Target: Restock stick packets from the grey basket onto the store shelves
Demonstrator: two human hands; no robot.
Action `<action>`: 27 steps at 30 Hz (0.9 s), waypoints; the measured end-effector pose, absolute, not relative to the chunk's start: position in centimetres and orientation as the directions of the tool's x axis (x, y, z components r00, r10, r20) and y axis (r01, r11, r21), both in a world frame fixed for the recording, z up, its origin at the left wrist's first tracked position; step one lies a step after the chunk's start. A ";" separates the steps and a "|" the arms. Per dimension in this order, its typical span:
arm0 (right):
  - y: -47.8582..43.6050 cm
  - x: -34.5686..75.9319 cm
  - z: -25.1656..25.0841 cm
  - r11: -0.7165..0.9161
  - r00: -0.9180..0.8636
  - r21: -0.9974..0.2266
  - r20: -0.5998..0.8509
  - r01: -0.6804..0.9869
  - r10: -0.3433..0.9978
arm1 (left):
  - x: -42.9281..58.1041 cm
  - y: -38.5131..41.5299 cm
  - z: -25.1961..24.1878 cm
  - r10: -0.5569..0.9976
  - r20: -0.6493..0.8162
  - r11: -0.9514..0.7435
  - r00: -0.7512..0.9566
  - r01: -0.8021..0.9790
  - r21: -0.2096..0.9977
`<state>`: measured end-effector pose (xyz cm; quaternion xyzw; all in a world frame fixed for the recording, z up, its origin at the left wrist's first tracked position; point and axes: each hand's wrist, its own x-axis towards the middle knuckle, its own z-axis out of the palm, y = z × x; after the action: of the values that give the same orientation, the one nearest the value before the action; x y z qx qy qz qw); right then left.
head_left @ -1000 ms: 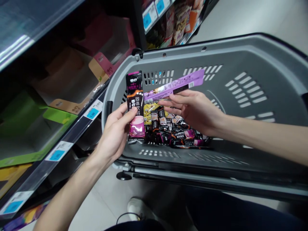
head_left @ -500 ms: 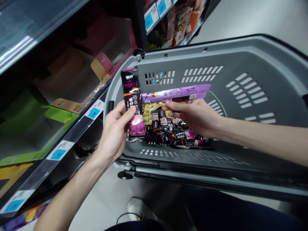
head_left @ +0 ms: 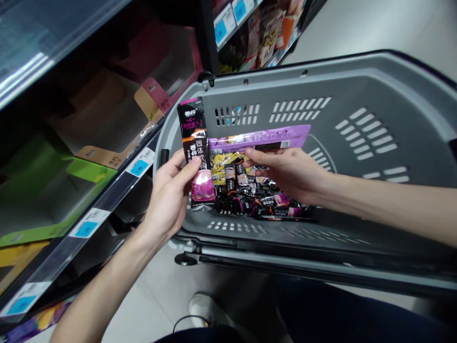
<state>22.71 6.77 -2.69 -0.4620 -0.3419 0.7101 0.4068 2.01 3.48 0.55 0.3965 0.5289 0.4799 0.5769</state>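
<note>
I'm watching the feed now, and a fair bit is hidden. The left hand's (head_left: 171,195) fingers sit behind the black sachet (head_left: 197,143), so only the thumb shows, pressed on its front face just above the pink picture. The small print on that sachet is too fine for me to read. The right hand (head_left: 291,172) is turned so its back faces me, so I can't make out where its thumb sits. Its fingertips (head_left: 250,153) are closed along the lower edge of the purple sachet (head_left: 262,137). Both forearms run out of view, one at the bottom edge and one at the right. The black sachet stands upright in the left hand's grip, over the left rim of the grey basket (head_left: 357,71), with most of its length clear above the thumb. The purple sachet lies level, stretching away from the right fingertips on both sides, and its left end meets the black one. Below both, a heap of loose sachets (head_left: 257,197) lies in the basket's near left corner, partly covered by the right hand. On the floor below, a white shoe (head_left: 205,309) is half cut off by a dark trouser leg.
</note>
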 end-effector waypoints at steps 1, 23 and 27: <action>6.8 22.7 -2.7 -0.441 -0.247 -0.857 -0.382 -0.267 0.891 | 2.0 3.5 0.5 0.973 -0.228 0.224 -0.018 -0.135 0.965; 6.6 22.9 -2.7 -0.403 -0.243 -0.884 -0.348 -0.237 0.906 | 1.9 3.5 0.7 0.971 -0.240 0.236 -0.014 -0.133 0.963; 6.4 22.8 -2.7 -0.387 -0.221 -0.898 -0.343 -0.207 0.913 | 1.9 3.5 0.6 0.971 -0.238 0.234 -0.013 -0.135 0.963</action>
<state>22.79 6.41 -2.65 -0.4721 -0.3738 0.6861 0.4081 1.92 3.48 0.63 0.3952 0.5287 0.4762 0.5809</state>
